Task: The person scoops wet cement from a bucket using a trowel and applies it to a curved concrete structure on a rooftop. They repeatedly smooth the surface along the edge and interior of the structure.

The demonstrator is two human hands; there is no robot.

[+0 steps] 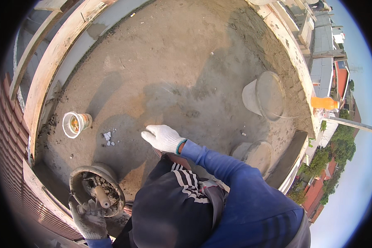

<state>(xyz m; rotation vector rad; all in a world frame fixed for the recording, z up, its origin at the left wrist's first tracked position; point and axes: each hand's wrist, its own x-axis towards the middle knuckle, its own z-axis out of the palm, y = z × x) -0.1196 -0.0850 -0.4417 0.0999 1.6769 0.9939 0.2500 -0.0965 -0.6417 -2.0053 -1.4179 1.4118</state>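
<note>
At the lower left, my left hand (89, 221), in a dirty grey work glove, has its fingers closed over the near rim of a mortar bucket (76, 177). Wet grey mortar (107, 185) lies inside it, along with a tool whose rounded wooden handle (101, 196) points toward me; its blade is hidden. My right hand (165, 138) wears a cleaner white knit glove with a green cuff. It hovers over or rests on the cement surface (173, 62), fingers stretched to the left and thumb apart, nothing visible in it. Small white fragments (108, 136) lie left of it.
A clear plastic cup (77, 124) stands at the left. Two grey buckets (252, 97) (256, 153) sit on the right. Wooden boards (56, 53) border the surface; an orange bottle (324, 103) is at the right edge. Roof tiles (12, 132) lie beyond the left board.
</note>
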